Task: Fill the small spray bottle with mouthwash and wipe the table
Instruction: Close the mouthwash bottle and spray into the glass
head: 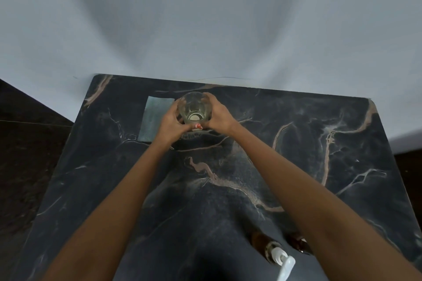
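Note:
A clear glass container (194, 107) stands at the far middle of the dark marble table (296, 143), seen from above. My left hand (171, 125) grips its left side and my right hand (218, 116) grips its right side. A small red and white item (198, 126) shows between my hands at the container's near side; what it is I cannot tell. A small brown bottle with a white spray head (271, 252) lies near the table's front edge, close to my right forearm. A folded grey-green cloth (151, 118) lies flat just left of the container, partly under my left hand.
A second brown object (299, 245) shows beside the spray bottle, partly hidden by my right forearm. A pale wall (205, 18) runs right behind the table's far edge. Dark floor (27, 143) lies off the table's left side.

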`<action>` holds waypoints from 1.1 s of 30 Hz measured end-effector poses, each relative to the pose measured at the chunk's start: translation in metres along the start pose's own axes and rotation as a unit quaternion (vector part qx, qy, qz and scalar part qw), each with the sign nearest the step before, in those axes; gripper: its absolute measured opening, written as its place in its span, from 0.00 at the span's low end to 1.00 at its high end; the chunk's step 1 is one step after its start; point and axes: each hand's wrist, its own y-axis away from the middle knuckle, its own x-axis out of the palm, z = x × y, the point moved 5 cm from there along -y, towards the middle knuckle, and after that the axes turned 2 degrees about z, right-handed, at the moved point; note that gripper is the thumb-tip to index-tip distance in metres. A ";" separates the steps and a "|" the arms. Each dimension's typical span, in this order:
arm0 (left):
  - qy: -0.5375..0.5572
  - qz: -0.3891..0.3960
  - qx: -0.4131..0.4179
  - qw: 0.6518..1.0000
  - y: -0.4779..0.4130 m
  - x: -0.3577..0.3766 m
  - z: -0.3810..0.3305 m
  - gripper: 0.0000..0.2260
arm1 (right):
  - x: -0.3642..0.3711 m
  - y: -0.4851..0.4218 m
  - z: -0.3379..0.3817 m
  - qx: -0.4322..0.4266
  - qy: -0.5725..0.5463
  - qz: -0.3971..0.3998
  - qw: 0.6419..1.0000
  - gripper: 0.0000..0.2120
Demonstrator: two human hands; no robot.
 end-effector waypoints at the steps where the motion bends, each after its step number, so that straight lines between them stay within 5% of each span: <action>1: 0.003 0.000 0.002 1.000 0.000 -0.001 -0.001 0.38 | 0.000 0.000 0.000 -0.003 0.000 -0.008 1.000 0.41; 16: 0.000 0.005 0.052 0.999 0.091 0.014 -0.043 0.31 | -0.015 0.099 0.029 -0.045 0.025 -0.032 0.998 0.37; 33: 0.065 0.007 0.035 0.997 0.270 0.046 -0.035 0.36 | 0.035 0.272 0.036 -0.035 -0.017 -0.032 0.999 0.39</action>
